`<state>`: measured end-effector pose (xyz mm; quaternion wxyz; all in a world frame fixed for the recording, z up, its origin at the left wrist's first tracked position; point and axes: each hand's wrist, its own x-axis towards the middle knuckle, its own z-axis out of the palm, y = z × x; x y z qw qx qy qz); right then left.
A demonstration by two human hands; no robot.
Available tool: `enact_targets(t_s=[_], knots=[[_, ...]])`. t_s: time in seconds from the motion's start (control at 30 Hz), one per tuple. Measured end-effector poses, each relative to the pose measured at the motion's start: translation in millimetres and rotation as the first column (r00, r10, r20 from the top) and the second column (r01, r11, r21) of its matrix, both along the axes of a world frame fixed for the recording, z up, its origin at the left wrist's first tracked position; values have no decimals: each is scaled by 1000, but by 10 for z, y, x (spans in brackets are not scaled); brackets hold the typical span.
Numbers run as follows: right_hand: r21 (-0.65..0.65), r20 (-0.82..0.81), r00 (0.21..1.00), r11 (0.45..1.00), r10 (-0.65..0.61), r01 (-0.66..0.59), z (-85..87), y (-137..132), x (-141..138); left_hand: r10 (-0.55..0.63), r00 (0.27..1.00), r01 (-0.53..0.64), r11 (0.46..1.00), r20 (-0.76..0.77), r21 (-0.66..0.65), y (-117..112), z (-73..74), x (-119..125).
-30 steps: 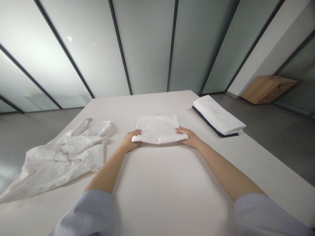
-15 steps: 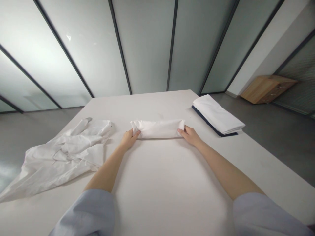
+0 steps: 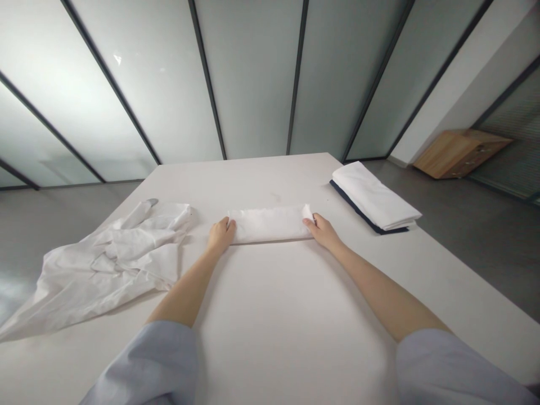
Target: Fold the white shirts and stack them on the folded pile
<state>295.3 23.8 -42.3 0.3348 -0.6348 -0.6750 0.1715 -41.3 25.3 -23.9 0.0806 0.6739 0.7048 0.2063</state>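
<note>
A white cloth (image 3: pixel 270 224) lies folded into a narrow strip across the middle of the white table (image 3: pixel 274 315). My left hand (image 3: pixel 220 235) rests at its left end, fingers curled against the fabric. At the strip's right end my right hand (image 3: pixel 323 230) pinches the corner, which stands slightly raised. Both forearms reach forward from light blue sleeves.
A crumpled white garment (image 3: pixel 105 259) sprawls over the table's left edge. A folded white pile on a dark blue piece (image 3: pixel 373 199) sits at the far right edge. Frosted glass panels stand behind; a wooden cabinet (image 3: pixel 459 151) is on the floor at right.
The cloth went from a wide folded rectangle to a narrow strip: both hands lifted its near edge and turned it over away from me, then pressed it down flat.
</note>
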Motion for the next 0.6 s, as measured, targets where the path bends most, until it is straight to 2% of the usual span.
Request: enact_targets(t_s=[0.27,0.4,0.5,0.6], knots=[[43,215,975,997,-66,58,-112,29,28,17,1000,-17,999,-1,29,-2,-33,13],[209,295,949,977,-108,46,-127,23,34,12,1000,-9,983,-15,184,-46,-31,20],[276,350,936,958,-24,-78,-102,-1,20,-108,984,144,947,-139,286,-95,-24,39],[186,375,911,949,172,-256,-100,-6,8,-315,922,358,916,-226,182,-120,-47,68]])
